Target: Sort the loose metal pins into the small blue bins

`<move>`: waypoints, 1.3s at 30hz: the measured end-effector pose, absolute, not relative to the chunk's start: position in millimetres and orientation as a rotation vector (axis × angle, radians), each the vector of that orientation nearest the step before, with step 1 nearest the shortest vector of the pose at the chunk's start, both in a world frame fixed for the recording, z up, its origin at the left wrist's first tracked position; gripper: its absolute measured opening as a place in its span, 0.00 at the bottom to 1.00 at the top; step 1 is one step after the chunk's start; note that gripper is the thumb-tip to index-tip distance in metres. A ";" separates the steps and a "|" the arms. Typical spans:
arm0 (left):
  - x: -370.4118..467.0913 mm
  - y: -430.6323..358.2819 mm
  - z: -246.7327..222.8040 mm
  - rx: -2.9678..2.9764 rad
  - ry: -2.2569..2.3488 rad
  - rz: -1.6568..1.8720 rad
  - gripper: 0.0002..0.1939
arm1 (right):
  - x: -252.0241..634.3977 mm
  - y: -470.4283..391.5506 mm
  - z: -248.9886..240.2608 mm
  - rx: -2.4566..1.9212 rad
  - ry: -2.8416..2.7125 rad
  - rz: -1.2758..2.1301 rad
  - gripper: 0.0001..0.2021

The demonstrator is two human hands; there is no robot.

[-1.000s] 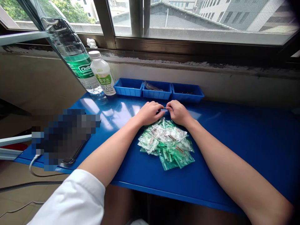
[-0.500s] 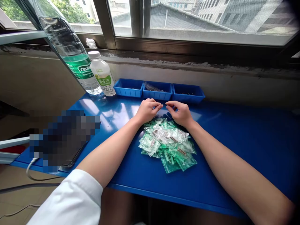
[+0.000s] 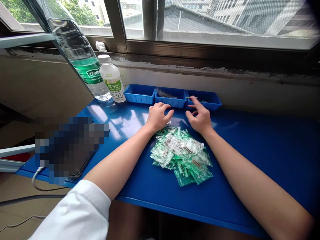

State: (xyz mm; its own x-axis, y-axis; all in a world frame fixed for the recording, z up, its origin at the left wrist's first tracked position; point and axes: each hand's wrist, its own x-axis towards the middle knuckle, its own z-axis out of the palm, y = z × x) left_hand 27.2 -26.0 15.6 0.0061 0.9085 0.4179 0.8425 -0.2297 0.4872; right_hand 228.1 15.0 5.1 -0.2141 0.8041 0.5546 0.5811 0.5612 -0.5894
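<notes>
My left hand [image 3: 160, 116] is above the blue table behind the pile of small bags, its thumb and index finger apart with nothing seen between them. To its right, my right hand [image 3: 200, 116] has its fingers spread, the index finger reaching to the front rim of the right blue bin [image 3: 212, 106]. A small thin piece [image 3: 191, 97] shows at that fingertip; whether it touches the finger is unclear. Clear and green zip bags [image 3: 181, 155] with small metal parts inside lie heaped between my forearms. The middle blue bin [image 3: 170, 102] contains a clear plastic bag.
The left blue bin [image 3: 139, 98] stands beside the others along the wall. A white-capped bottle [image 3: 113, 83] and a large water bottle [image 3: 85, 60] stand at the back left of the table [image 3: 262, 160]. A blurred-out dark object [image 3: 72, 146] lies at the left edge near a cable.
My hands have moved apart and their pinches have opened. The thin piece that was between them is gone from there. My right index finger now reaches the right bin. The view has shifted slightly.
</notes>
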 end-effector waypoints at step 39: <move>-125.3 -273.9 19.9 1.697 2.948 0.953 0.36 | 244.9 37.3 -4.2 -1.327 -1.771 0.343 0.34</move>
State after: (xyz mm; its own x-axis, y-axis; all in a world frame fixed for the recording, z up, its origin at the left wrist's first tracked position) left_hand -125.3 -273.9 19.9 -0.4807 0.6689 0.5671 0.8742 0.4160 0.2503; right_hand 244.9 37.3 -4.2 -0.0509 0.8791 0.4739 0.6390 0.3933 -0.6611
